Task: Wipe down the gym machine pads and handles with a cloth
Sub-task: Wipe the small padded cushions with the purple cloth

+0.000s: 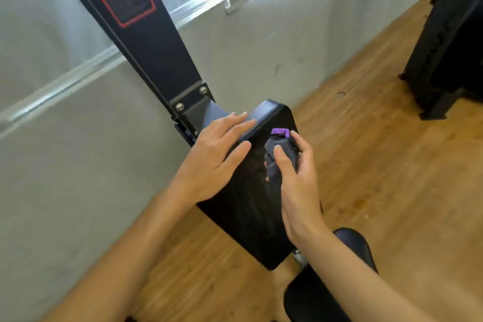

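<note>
Dark cloth clenched in right grip, against pad | left grip spread flat on pad

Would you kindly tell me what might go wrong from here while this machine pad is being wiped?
1. The dark cloth is bunched tightly in the right hand, so little fabric meets the black pad; streaks or missed patches seem likely.
2. The left hand lies flat on the pad's upper part, so that area may go unwiped or pick up fresh prints.
</note>
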Demonstrator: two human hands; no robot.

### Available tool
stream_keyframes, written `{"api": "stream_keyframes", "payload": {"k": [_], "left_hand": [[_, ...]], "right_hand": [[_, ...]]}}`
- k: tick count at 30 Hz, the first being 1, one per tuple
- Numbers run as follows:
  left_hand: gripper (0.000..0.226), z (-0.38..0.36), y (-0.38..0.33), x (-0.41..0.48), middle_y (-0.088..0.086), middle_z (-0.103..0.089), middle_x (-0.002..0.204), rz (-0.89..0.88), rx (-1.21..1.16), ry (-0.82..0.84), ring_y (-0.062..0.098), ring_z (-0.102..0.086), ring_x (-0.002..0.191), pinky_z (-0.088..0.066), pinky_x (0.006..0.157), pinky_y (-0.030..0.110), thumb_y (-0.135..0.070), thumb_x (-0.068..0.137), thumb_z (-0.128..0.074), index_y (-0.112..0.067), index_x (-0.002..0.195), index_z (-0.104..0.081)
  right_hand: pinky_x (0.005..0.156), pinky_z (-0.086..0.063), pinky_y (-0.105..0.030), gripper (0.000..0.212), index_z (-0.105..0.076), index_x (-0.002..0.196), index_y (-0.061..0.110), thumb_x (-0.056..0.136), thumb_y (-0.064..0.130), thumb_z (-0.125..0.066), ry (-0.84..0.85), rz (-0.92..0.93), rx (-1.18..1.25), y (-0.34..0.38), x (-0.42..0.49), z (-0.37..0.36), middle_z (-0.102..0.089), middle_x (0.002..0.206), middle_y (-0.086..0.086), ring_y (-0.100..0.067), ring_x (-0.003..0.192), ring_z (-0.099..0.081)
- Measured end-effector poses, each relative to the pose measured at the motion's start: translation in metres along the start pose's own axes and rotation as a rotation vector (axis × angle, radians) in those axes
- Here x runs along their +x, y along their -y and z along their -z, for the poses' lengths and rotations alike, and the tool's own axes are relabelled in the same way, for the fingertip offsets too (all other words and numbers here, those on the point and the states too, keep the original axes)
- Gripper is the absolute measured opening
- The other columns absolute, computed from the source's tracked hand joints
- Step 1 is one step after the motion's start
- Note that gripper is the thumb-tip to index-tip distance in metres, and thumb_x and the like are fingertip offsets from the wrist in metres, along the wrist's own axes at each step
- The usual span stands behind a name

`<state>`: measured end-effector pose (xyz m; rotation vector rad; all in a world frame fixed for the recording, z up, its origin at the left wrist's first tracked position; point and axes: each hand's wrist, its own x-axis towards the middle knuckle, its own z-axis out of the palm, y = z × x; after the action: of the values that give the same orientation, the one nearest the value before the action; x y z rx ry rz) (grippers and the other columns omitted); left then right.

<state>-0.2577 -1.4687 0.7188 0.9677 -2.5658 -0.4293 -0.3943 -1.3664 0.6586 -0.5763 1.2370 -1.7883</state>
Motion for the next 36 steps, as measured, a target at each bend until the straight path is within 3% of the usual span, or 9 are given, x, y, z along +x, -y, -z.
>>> {"api": "stream_keyframes", "payload": {"k": [4,7,12,16,19,23,27,31,36], "left_hand": [[0.07,0.016,0.032,0.034,-0.002,-0.031,0.169,-0.295,0.34,0.336,0.014,-0.018,0.159,-0.023,0.128,0.05,-0.066,0.106,-0.018,-0.027,0.16,-0.036],[0.075,0.016,0.052,0.042,0.0,-0.022,0.172,-0.43,0.336,0.4,0.015,-0.013,0.16,-0.023,0.128,0.051,-0.066,0.105,-0.025,-0.02,0.164,-0.028],[0.082,0.003,0.068,0.035,0.0,-0.01,0.175,-0.412,0.123,0.433,0.018,-0.006,0.161,-0.014,0.13,0.052,-0.065,0.104,-0.025,-0.012,0.166,-0.017],[0.077,0.001,0.066,0.037,-0.002,-0.015,0.174,-0.396,0.111,0.39,0.017,-0.011,0.161,-0.015,0.129,0.055,-0.061,0.105,-0.025,-0.013,0.165,-0.022],[0.074,0.002,0.064,0.037,-0.003,-0.016,0.174,-0.37,0.106,0.382,0.016,-0.012,0.161,-0.015,0.129,0.054,-0.059,0.106,-0.026,-0.013,0.165,-0.024],[0.072,0.005,0.059,0.033,0.0,-0.018,0.174,-0.378,0.19,0.365,0.016,-0.012,0.161,-0.017,0.129,0.053,-0.056,0.107,-0.027,-0.013,0.164,-0.025],[0.085,0.016,0.055,0.028,0.001,-0.011,0.175,-0.419,0.329,0.438,0.015,-0.008,0.161,-0.014,0.13,0.05,-0.069,0.102,-0.026,-0.012,0.166,-0.017],[0.083,0.014,0.054,0.02,0.002,-0.009,0.175,-0.378,0.251,0.447,0.016,-0.007,0.161,-0.013,0.131,0.05,-0.056,0.101,-0.04,-0.01,0.166,-0.014],[0.072,0.007,0.057,0.018,0.003,-0.013,0.174,-0.326,0.157,0.412,0.017,-0.01,0.161,-0.012,0.131,0.05,-0.042,0.104,-0.037,-0.008,0.165,-0.019]], "right_hand": [[0.091,-0.047,-0.007,0.066,-0.042,0.144,0.04,0.088,0.037,-0.077,-0.105,0.045,-0.078,-0.017,0.006,-0.009,-0.051,0.132,0.03,0.023,0.118,-0.048],[0.095,-0.037,0.0,0.069,-0.039,0.15,0.03,0.092,0.028,-0.076,-0.207,0.12,-0.178,-0.038,0.012,-0.029,-0.046,0.136,0.03,0.025,0.124,-0.04],[0.1,-0.035,-0.001,0.067,-0.038,0.151,0.028,0.095,0.022,-0.073,-0.376,0.242,-0.273,-0.058,0.009,-0.053,-0.043,0.142,0.014,0.017,0.129,-0.039],[0.106,-0.038,-0.01,0.067,-0.035,0.155,0.029,0.098,0.025,-0.07,-0.413,0.323,-0.329,-0.069,0.016,-0.059,-0.039,0.15,0.007,-0.004,0.137,-0.04],[0.112,-0.029,-0.011,0.067,-0.031,0.159,0.024,0.101,0.032,-0.064,-0.414,0.366,-0.425,-0.072,0.025,-0.063,-0.032,0.16,0.004,-0.003,0.142,-0.029],[0.126,-0.007,-0.028,0.068,-0.018,0.164,0.021,0.106,0.04,-0.05,-0.37,0.372,-0.508,-0.073,0.036,-0.067,-0.009,0.172,-0.001,-0.018,0.159,-0.006],[0.129,-0.009,-0.039,0.068,-0.01,0.165,0.019,0.108,0.046,-0.036,-0.33,0.378,-0.479,-0.072,0.035,-0.068,0.005,0.173,-0.001,-0.014,0.159,0.007],[0.129,-0.007,-0.038,0.063,-0.009,0.164,0.019,0.109,0.042,-0.03,-0.336,0.401,-0.459,-0.073,0.035,-0.07,0.003,0.173,-0.004,-0.015,0.159,0.006],[0.129,-0.005,-0.047,0.058,-0.013,0.162,0.018,0.11,0.039,-0.029,-0.41,0.43,-0.606,-0.08,0.048,-0.059,-0.008,0.172,-0.008,-0.022,0.159,0.0]]}}
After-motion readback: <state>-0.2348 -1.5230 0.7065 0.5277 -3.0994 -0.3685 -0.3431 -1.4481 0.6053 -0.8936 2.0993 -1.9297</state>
